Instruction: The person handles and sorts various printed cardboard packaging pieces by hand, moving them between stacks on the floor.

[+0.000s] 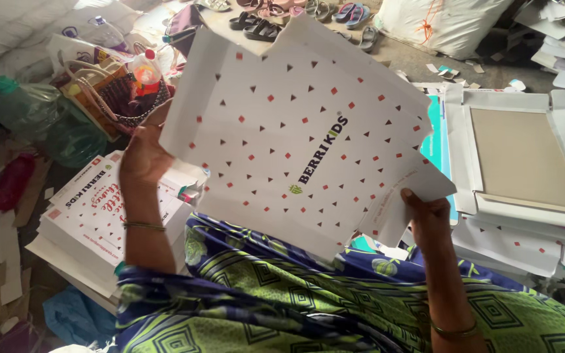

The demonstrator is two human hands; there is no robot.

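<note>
Cardboard sheet (302, 131), white with small red and dark marks and die-cut flaps, is held up in the air over the lap, between both hands. Its long axis runs from lower left to upper right, tilted, printed face toward the camera. The left hand (142, 153) grips the left edge, fingers closed behind the sheet. The right hand (426, 212) pinches the lower right flap, thumb on the front. Both hands touch it, one at each end. A stack of similar printed sheets (93, 209) lies on the floor just beside the left forearm, and a flattened box tray (524, 157) lies to the right.
</note>
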